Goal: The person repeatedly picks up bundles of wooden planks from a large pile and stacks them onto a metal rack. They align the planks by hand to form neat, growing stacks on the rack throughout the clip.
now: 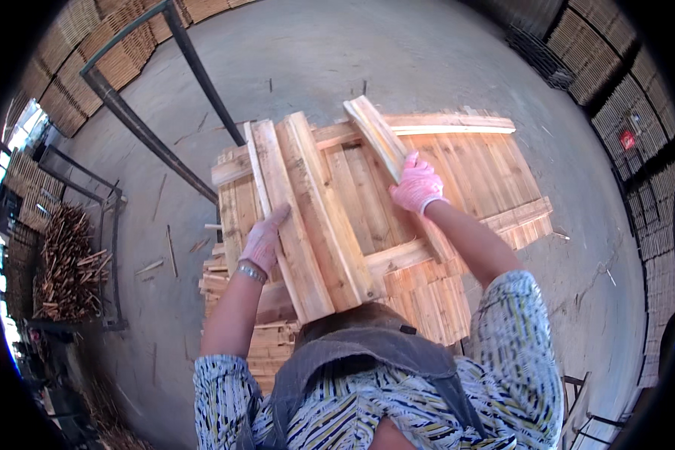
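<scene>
My right hand (418, 184), in a pink-and-white knitted glove, is closed round a narrow wooden board (376, 135). That board slants across the stack, its far end pointing away and left. My left hand (262, 244), gloved the same way, grips the left edge of another wooden board (289, 217). One digit lies over its top face; the other fingers are mostly hidden. Close to its right lies a thicker plank (326, 210), roughly parallel. Beneath them is a stack of planks (457, 161), with crosswise strips (450, 124) along its far and near sides.
A dark metal frame (146, 124) rises left of the stack. Scrap sticks fill a metal rack (71, 262) at far left, and wood slivers (171, 251) lie on the concrete floor (337, 45). Tall lumber piles (589, 52) line the right side.
</scene>
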Demonstrator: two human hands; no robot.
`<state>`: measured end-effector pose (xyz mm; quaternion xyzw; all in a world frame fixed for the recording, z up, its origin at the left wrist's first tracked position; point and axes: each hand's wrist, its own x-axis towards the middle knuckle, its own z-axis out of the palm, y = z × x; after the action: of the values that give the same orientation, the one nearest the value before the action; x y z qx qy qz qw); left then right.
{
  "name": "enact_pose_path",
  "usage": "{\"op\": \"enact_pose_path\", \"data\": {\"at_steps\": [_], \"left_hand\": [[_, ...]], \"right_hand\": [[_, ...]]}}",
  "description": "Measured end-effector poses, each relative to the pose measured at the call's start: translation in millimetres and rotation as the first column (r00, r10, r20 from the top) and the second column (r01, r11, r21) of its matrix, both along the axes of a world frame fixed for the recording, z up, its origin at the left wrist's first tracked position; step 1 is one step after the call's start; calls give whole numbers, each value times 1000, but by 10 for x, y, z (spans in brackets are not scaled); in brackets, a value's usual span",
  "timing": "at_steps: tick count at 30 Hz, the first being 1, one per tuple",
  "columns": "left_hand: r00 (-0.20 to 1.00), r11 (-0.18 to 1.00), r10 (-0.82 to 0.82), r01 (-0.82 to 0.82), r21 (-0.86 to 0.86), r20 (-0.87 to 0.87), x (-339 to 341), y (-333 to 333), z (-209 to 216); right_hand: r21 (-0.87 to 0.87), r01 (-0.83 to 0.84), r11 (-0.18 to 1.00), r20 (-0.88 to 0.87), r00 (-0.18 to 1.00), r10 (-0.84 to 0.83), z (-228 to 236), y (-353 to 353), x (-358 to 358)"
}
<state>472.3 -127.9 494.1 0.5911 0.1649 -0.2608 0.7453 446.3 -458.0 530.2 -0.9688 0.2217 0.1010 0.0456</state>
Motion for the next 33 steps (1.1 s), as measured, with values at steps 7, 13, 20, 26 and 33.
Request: {"op": "enact_pose_path", "data": {"at_steps": [7, 13, 20, 26, 33], "left_hand": [[604, 645, -689, 259, 719, 401, 311, 301, -306], [985, 843, -137, 61, 535, 102, 119, -262, 332], [988, 735, -152, 118, 668, -8, 109, -261, 510], [987, 799, -127, 46, 600, 94, 125, -11, 470], [927, 487, -305, -46, 872, 219, 293, 80, 313]], "right_hand": [[498, -259, 827, 371, 926, 66, 29, 897, 22], [884, 5, 468, 16, 999, -40, -369, 1175, 69], [928, -85, 362, 111, 992, -52, -457, 1235, 91], [888, -109, 448, 144, 988, -46, -157, 953, 121], [628, -137, 766, 71, 990, 119, 11, 1020, 15]]}}
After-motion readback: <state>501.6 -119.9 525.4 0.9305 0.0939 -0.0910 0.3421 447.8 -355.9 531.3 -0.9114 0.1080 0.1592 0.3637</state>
